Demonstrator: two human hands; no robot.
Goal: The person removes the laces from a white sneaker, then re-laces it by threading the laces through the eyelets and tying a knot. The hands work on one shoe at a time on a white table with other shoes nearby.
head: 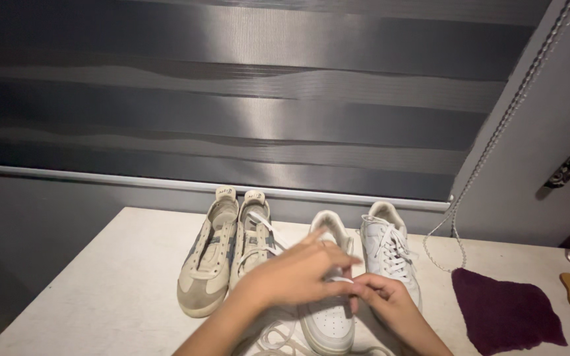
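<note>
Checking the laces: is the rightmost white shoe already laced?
Yes: the rightmost white shoe shows crossed laces, while both hands work on the shoe beside it.

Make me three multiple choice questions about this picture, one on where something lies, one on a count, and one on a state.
1. Where does the dark purple cloth lie?
A. right of the shoes
B. left of the shoes
C. under the beige pair

2. How many shoes stand on the table?
A. two
B. four
C. six

3. What are both hands doing?
A. resting flat on the table
B. pinching a white lace over a white shoe
C. lifting the cloth

Answers: 1 A, it lies beyond the right white shoe. 2 B, a beige pair and a white pair. 3 B, left hand and right hand meet on the lace above the near white shoe.
</note>
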